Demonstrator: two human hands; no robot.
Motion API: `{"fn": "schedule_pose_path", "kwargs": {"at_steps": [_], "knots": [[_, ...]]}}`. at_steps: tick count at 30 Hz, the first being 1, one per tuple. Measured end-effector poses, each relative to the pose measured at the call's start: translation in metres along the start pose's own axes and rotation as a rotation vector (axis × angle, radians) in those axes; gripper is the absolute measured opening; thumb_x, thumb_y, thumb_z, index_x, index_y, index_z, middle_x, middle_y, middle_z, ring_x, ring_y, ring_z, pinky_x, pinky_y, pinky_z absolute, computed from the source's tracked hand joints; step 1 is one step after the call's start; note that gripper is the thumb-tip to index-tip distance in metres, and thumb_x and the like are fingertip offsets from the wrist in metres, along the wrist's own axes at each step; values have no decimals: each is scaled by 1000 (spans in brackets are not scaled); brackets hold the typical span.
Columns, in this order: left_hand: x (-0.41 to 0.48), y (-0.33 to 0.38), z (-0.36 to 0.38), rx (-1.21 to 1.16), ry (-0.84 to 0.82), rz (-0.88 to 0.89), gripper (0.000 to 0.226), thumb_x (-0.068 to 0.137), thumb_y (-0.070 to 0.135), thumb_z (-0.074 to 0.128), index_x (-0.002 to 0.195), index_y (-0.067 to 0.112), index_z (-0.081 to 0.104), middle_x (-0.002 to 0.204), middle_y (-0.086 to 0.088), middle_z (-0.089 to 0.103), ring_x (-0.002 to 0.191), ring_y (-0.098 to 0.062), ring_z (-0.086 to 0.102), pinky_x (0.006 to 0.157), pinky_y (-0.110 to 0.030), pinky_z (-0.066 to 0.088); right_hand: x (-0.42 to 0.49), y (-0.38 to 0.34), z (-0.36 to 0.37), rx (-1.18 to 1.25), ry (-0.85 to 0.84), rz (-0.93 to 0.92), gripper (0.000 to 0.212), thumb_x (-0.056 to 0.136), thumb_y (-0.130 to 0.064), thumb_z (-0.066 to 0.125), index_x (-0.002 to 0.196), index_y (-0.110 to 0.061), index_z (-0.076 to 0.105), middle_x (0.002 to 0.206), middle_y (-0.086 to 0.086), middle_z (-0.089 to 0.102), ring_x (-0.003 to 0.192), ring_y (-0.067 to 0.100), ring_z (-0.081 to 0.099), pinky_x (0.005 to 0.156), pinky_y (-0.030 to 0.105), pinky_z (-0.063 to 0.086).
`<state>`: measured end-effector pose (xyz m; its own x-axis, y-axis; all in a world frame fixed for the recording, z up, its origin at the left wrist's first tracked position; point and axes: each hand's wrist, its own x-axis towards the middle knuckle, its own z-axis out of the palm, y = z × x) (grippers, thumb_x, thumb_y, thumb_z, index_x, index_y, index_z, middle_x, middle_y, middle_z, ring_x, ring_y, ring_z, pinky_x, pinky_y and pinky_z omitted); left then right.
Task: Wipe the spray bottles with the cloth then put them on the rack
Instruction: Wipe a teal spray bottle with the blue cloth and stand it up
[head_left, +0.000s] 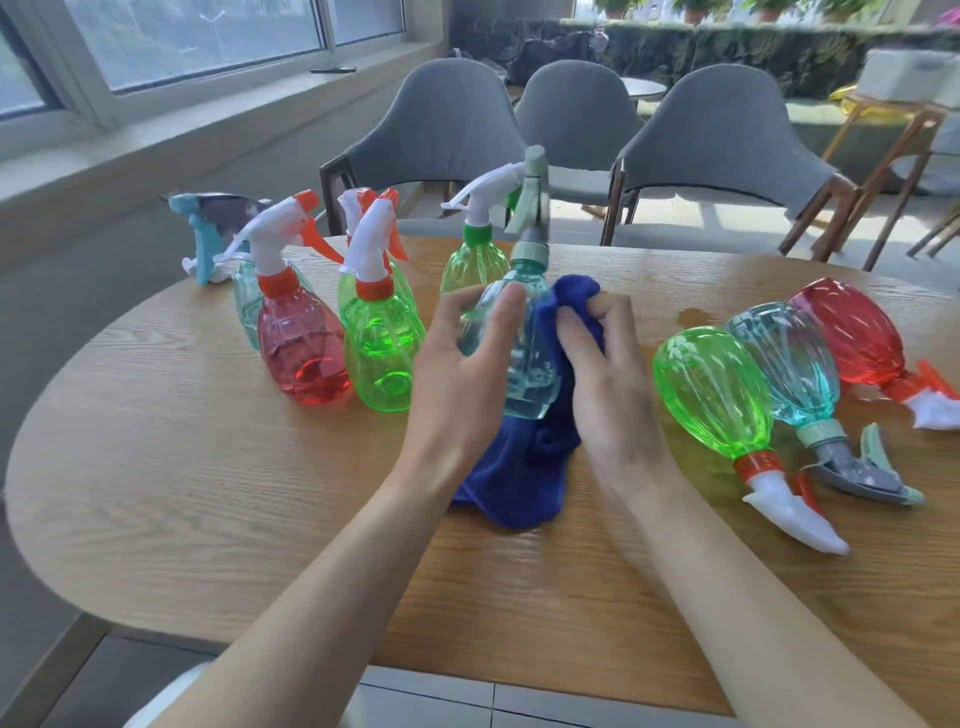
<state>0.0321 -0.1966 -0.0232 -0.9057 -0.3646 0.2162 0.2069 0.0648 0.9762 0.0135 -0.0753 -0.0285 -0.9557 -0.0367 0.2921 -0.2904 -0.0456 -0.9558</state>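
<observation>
Head view: the left hand (457, 374) grips the pale blue bottle (524, 364) upright over mid-worktop (208, 493). The right hand (608, 384) bunches the cloth (519, 467) against its right side. Best to turn the bottle inside the cloth, keeping its nozzle pointing away. Standing bottles (304, 348) crowd the left and lying bottles (711, 389) the right, so freest room looks nearward. No rack shows.

There is one camera. It sits on the person's head and looks forward and down at the table (208, 493). The left hand (457, 374) and right hand (608, 389) are close, in the middle. The wide view also takes in chairs (717, 135) and a window (208, 36) farther back.
</observation>
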Motion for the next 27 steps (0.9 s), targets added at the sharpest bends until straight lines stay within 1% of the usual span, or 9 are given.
{"fn": "schedule_pose_path", "kwargs": {"at_steps": [2,3,9,12,16,18,21,23,27], "knots": [[4,0,-2,-13,58,-3,35,104,53,64,125,25,68,96,11,74,84,3,68,77,-14,49,-6,-1,4,-116,-66,-108,17,109,-18,58,96,-23,50,82,-26,60,80,0,55,80,23,46],[4,0,-3,-17,64,2,34,104,51,64,125,24,68,98,9,75,83,4,68,76,-13,49,-8,-1,5,-134,-77,-133,18,109,-17,59,96,-26,49,83,-27,60,80,-1,56,80,20,46],[-6,0,3,71,22,62,33,103,48,67,127,26,62,80,14,73,72,3,67,67,-11,48,4,1,4,-36,47,-31,17,107,-27,64,96,-21,52,81,-15,62,78,6,59,78,30,51],[-2,-1,3,30,96,27,34,104,49,65,129,25,61,86,20,75,79,6,69,71,-11,48,-3,4,9,-52,-61,-93,20,105,-19,67,94,-19,51,82,-15,60,81,8,59,81,30,52],[6,2,0,-43,200,10,36,106,50,61,129,23,61,100,12,71,83,10,66,74,-9,47,-4,4,6,-96,-209,-214,30,96,-5,73,86,-23,51,98,2,64,92,15,61,88,28,50],[7,2,2,-76,203,-11,34,106,49,61,127,23,60,102,14,70,81,15,64,72,-6,45,2,6,0,-11,-237,-167,29,90,-9,76,85,-27,55,106,1,68,100,17,65,95,37,53],[7,3,4,-66,166,-40,35,106,52,59,128,26,59,108,19,68,87,23,61,74,-1,42,5,11,-2,185,-172,12,20,89,-31,78,86,-32,59,98,1,67,97,23,63,103,59,50],[8,2,5,-63,167,-59,40,105,58,57,130,27,60,113,19,68,98,18,62,81,-6,45,3,14,-2,203,-146,46,25,88,-39,82,92,-30,59,99,6,64,97,26,61,104,65,48],[10,1,6,-132,238,-131,48,103,64,56,130,24,61,117,7,72,108,-5,69,94,-27,52,-2,12,-1,60,-209,-50,33,89,-11,82,104,-22,55,110,5,71,100,15,71,90,39,59]]}}
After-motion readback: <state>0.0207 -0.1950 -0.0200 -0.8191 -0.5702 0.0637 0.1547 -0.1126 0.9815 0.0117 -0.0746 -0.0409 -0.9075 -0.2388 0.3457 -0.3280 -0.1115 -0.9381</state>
